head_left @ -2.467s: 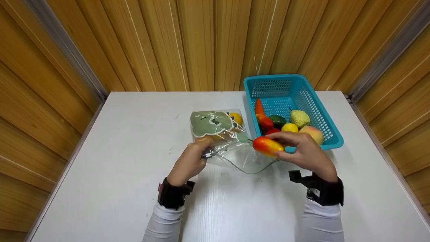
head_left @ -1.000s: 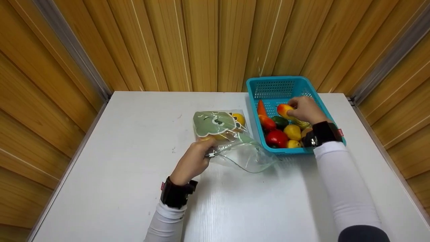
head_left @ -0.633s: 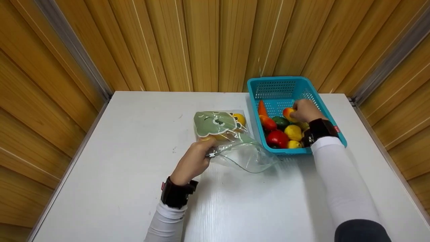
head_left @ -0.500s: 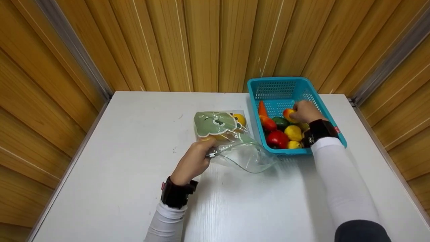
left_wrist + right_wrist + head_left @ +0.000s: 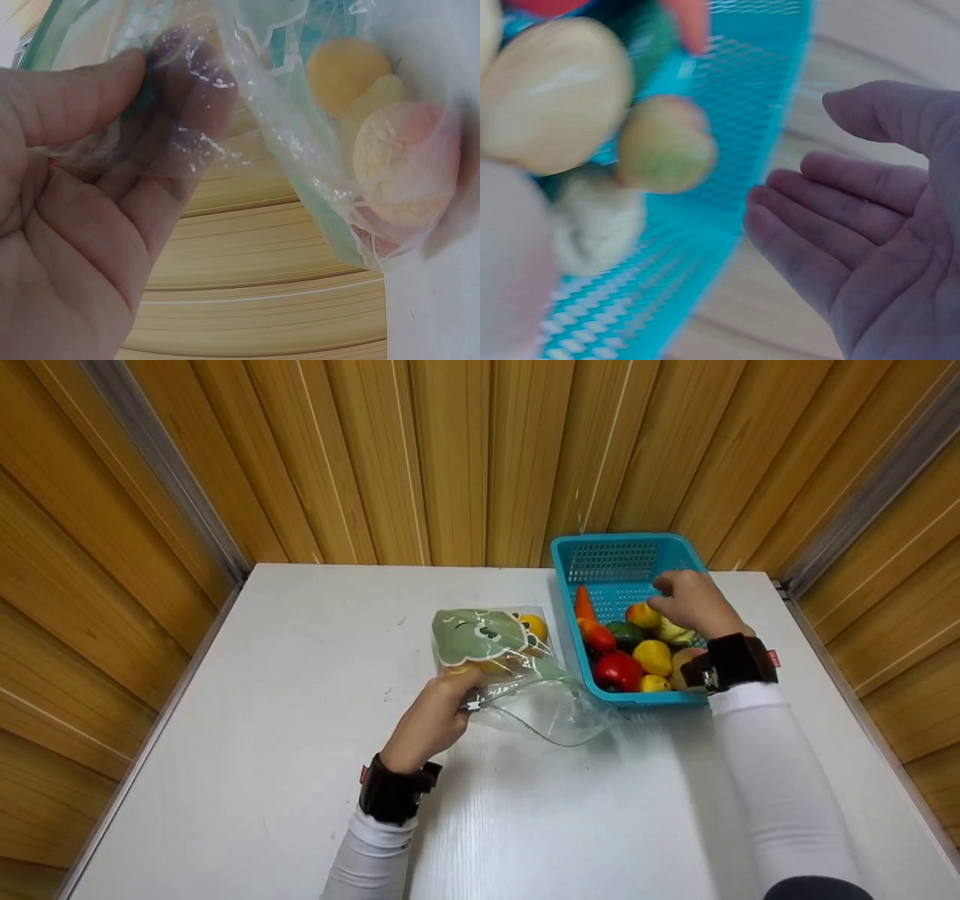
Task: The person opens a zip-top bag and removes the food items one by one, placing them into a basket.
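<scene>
My left hand (image 5: 429, 718) pinches the open edge of a clear zip bag (image 5: 480, 634) with a green cartoon print, lying on the table. Through the plastic show an orange-yellow round fruit (image 5: 349, 75) and a pinkish, cream-coloured fruit (image 5: 409, 161). Above the right side of a blue basket (image 5: 637, 698), my right hand (image 5: 697, 601) is held with its fingers extended and nothing in them. Just below its fingertips a red-and-yellow mango (image 5: 642, 616) lies in the basket. The right wrist view shows the bare palm, apart from the fruit.
Also in the basket are a carrot (image 5: 583, 604), a red tomato-like piece (image 5: 618, 670), a dark green piece (image 5: 625, 634), a lemon (image 5: 652, 657) and other fruit. The white table (image 5: 315, 682) ends at wood-patterned walls (image 5: 450, 457) at the back and sides.
The right hand carried the mango from beside the bag's mouth into the basket, let go of it there, and has lifted slightly off it. The left hand keeps its grip on the bag.
</scene>
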### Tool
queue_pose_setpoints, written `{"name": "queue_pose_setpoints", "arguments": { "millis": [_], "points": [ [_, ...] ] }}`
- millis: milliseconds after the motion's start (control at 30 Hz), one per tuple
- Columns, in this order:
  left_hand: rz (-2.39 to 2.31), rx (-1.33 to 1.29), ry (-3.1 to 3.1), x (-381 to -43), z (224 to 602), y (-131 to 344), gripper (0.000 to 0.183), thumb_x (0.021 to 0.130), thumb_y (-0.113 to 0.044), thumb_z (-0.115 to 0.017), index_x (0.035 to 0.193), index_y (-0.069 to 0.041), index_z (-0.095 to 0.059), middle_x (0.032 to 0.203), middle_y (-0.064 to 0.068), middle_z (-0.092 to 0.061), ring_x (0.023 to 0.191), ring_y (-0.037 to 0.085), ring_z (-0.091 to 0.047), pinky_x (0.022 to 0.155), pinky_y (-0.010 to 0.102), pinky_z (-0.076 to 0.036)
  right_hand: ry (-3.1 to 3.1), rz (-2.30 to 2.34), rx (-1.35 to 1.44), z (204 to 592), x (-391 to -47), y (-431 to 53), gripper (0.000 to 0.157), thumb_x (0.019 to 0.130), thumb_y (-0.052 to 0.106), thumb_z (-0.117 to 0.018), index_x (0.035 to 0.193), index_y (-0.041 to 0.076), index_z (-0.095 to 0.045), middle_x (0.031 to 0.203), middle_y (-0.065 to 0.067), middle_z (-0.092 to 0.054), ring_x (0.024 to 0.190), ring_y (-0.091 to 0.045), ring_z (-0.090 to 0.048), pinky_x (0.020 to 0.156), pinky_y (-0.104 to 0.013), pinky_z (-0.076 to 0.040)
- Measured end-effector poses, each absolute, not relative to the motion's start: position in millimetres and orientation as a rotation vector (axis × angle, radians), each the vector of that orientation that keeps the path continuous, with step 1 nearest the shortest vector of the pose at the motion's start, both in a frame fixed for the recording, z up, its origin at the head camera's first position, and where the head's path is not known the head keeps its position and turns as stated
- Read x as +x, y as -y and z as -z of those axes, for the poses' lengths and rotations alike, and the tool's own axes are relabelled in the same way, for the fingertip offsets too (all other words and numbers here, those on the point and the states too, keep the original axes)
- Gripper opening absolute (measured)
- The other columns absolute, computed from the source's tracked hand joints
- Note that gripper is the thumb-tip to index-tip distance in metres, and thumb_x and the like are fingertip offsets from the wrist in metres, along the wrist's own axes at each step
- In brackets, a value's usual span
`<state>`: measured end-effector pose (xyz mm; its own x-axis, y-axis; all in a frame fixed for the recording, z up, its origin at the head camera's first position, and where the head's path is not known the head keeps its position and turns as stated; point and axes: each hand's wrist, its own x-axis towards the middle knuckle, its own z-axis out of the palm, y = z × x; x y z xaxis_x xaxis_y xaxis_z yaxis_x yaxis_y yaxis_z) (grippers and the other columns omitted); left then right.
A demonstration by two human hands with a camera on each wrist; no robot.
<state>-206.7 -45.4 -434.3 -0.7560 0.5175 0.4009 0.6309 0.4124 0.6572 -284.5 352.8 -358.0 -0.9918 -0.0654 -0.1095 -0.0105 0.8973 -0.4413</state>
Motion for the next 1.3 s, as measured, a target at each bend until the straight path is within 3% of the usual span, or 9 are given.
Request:
{"name": "queue_pose_setpoints", "arguments": {
  "millis": [300,667,900,1300],
  "points": [
    [1.262,-1.031,2.528,-206.0,432.8,45.4,0.047,0.075,0.026,-0.053,0.106,-0.004,-0.070,0.099,0.005,-0.073,0.089,0.017,-0.064,0.081,0.039,-0.057,-3.115,1.003,-0.463,326.2,-219.0,-293.3,0.031,0.100,0.010,-0.065,0.126,-0.006,-0.068,0.127,-0.026,-0.067,0.115,-0.045,-0.065,0.097,-0.059,-0.052],
    [1.286,-1.012,2.534,-205.9,433.1,45.5,0.051,0.073,0.026,-0.052,0.108,-0.005,-0.071,0.102,0.004,-0.073,0.091,0.018,-0.065,0.083,0.039,-0.057,-3.094,1.055,-0.901,338.8,-170.6,-249.5,0.027,0.091,0.001,-0.074,0.118,0.001,-0.075,0.112,-0.010,-0.076,0.100,-0.027,-0.071,0.085,-0.047,-0.060],
    [1.280,-1.018,2.516,-205.4,433.1,46.3,0.048,0.072,0.027,-0.053,0.104,-0.005,-0.070,0.100,0.005,-0.072,0.090,0.018,-0.065,0.082,0.039,-0.057,-2.893,1.034,-1.023,359.1,-161.4,-235.7,0.021,0.094,0.002,-0.071,0.114,0.005,-0.077,0.107,-0.006,-0.076,0.095,-0.021,-0.070,0.084,-0.038,-0.060],
    [1.261,-1.019,2.502,-204.6,433.4,46.4,0.041,0.071,0.026,-0.054,0.095,-0.005,-0.067,0.093,0.002,-0.068,0.084,0.016,-0.062,0.076,0.037,-0.056,-2.742,0.859,-0.949,405.2,-171.5,-219.5,0.021,0.098,0.004,-0.064,0.115,0.001,-0.076,0.111,-0.013,-0.076,0.104,-0.031,-0.070,0.092,-0.049,-0.056]
  ]
}}
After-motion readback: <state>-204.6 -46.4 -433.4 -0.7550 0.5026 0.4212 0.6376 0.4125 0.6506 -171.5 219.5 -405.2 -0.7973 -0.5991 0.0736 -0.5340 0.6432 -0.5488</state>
